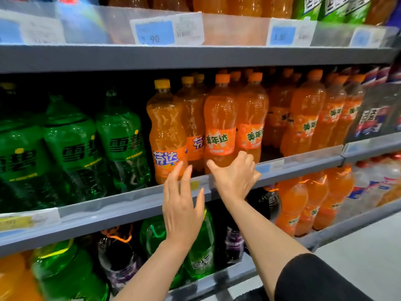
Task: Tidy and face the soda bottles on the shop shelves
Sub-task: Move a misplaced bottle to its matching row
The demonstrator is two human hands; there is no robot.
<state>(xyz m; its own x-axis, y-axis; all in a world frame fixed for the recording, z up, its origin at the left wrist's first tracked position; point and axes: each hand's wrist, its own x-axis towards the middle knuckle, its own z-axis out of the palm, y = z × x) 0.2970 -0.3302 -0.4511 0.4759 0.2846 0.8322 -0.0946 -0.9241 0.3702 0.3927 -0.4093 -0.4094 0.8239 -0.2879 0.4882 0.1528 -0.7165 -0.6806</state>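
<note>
- A person is standing close to a grey shop shelf (134,205), reaching both bare arms toward the middle tier of large soda bottles.
- The right hand (235,177) is curling its fingers and thumb around the lower part of an orange bottle with an orange cap (220,118), which is standing upright at the shelf's front edge with its label facing out.
- The left hand (181,205) is hovering with fingers straight and spread, holding nothing; its fingertips are lying just in front of an orange bottle with a yellow cap (166,129), and I cannot tell if they are touching it.
- That yellow-capped bottle is standing upright just left of the gripped one.
- Green bottles (117,135) are filling the left of the same tier.
- More orange bottles (308,114) are lining up to the right.
- Blue price tags (154,32) are hanging on the tier above.
</note>
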